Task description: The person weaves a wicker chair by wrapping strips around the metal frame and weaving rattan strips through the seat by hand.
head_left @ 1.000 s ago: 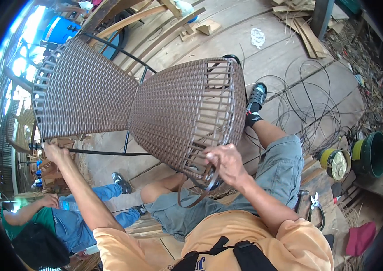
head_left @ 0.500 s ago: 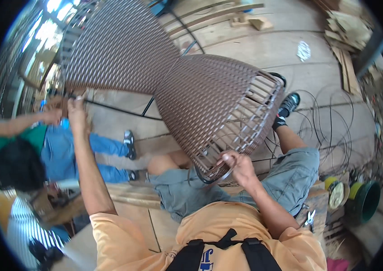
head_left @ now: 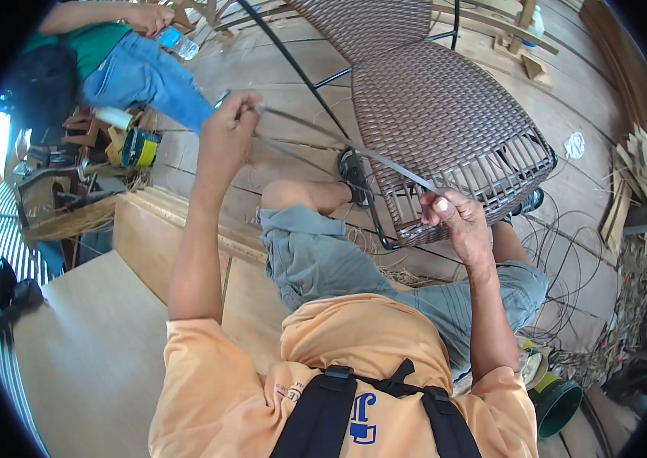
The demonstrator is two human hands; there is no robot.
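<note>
A woven brown wicker chair (head_left: 438,114) with a black metal frame stands in front of my knees. Open, unwoven slats show along its near seat edge. My right hand (head_left: 461,221) is closed at that edge, thumb and fingers pinching a flat grey-brown weaving strip (head_left: 396,165). The strip runs up and leftward, drawn out in the air, to my left hand (head_left: 228,133), which is raised left of the chair and closed round its other part. A second, blurred length trails from the left hand toward the chair's frame.
A co-worker in blue jeans (head_left: 136,80) at the upper left holds a clear bottle (head_left: 178,43). Loose strands (head_left: 568,267) coil on the floor to the right. Buckets (head_left: 558,408) stand lower right and far left. A wooden board (head_left: 94,328) lies at my left.
The view has turned, so the chair now appears farther right. My left hand has left the area beside the chair's back and the strip now shows between both hands.
</note>
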